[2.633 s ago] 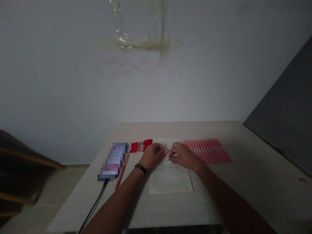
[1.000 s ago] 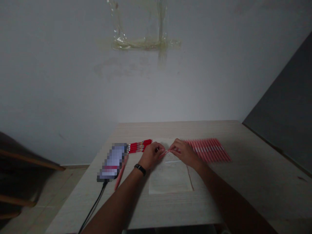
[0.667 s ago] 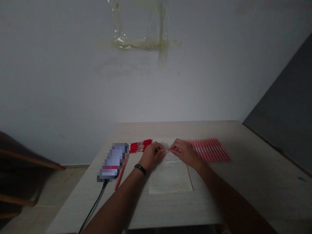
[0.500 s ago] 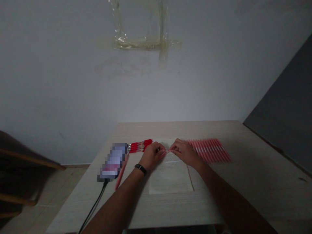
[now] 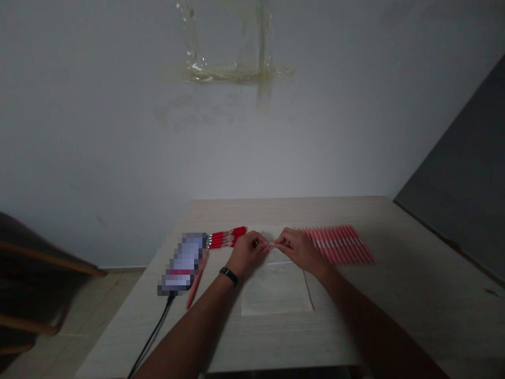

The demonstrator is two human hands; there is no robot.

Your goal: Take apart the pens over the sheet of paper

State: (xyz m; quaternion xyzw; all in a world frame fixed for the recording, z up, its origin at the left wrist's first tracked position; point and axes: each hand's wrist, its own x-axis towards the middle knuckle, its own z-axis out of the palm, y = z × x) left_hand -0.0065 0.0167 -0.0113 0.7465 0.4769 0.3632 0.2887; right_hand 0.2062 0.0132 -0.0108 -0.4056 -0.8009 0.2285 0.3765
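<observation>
Over a pale rectangular sheet (image 5: 276,295), my left hand (image 5: 248,253) and my right hand (image 5: 299,249) meet with fingertips almost touching. Both are closed in a pinch on a small thin pinkish piece (image 5: 271,246); its kind is too small and blurred to make out. Just right of my right hand lies a neat row of pink pens (image 5: 343,243). Beyond my left hand, several red pens (image 5: 221,240) lie side by side, partly covered by that hand. A single pink pen (image 5: 194,288) rests to the left of my left forearm.
A phone (image 5: 183,263), blurred out, stands on the left of the wooden table (image 5: 284,342), with a black cable (image 5: 153,334) running off the near edge. A wall with old tape (image 5: 229,76) rises behind the table. Wooden furniture (image 5: 31,284) is at far left.
Both hands stay in nearly the same place, with only slight finger movement at the pinched piece. The pens have not moved.
</observation>
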